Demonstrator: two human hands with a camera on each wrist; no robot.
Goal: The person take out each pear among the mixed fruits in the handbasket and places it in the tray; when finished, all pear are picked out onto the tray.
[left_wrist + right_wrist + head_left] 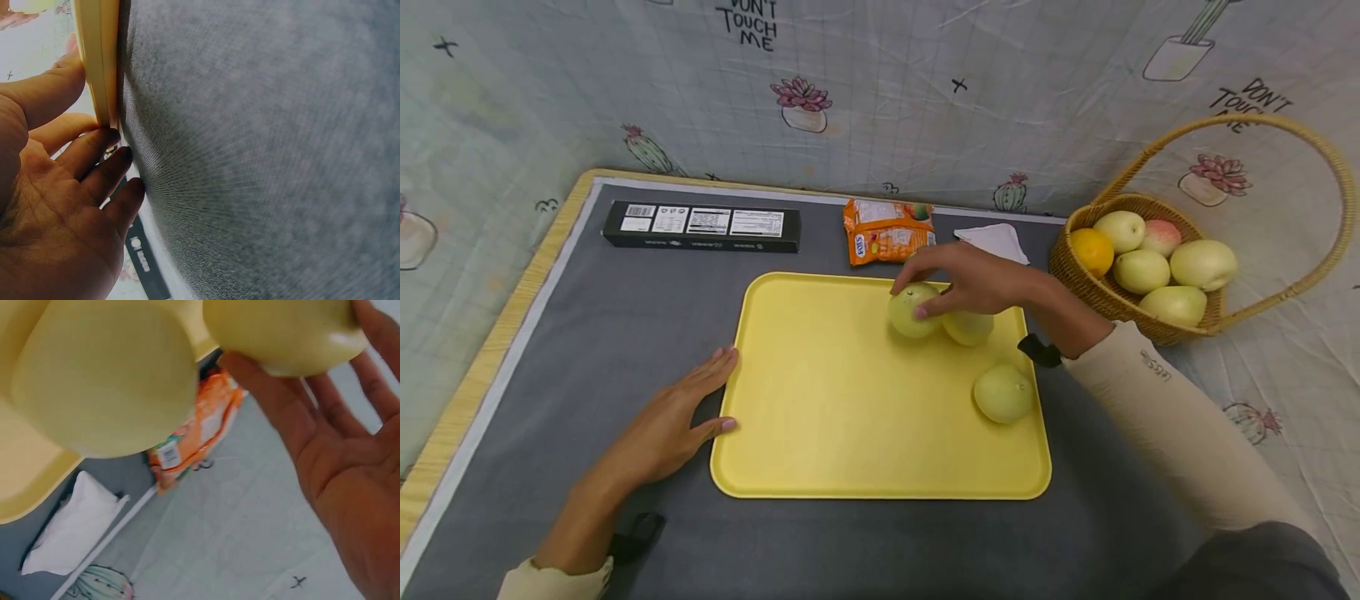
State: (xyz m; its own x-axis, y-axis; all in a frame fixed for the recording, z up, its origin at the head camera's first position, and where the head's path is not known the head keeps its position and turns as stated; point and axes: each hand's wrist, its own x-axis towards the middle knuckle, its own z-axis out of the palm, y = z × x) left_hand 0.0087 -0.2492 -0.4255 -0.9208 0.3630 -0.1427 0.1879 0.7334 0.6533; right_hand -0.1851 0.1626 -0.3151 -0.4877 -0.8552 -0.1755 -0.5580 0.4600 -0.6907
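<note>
My right hand [977,279] grips a pale yellow-green pear [910,312] between thumb and fingers over the upper part of the yellow tray [820,392]. Beside it, partly hidden by that hand, a second pear [967,328] sits on the tray. Near the tray's right rim is a third pear [1003,393]. In the right wrist view the gripped pear [284,334] is at the top, and another pear [106,381] fills the left. My left hand [662,429] rests at the tray's left rim [100,62], its fingers extended and their tips touching the edge.
A wicker basket [1078,292] with a tall handle holds several pears, an orange [1092,252] and a reddish fruit [1161,237] at the right. Behind the tray lie a black box [700,227], an orange packet [887,232] and a white tissue [994,242]. A patterned cloth hangs behind.
</note>
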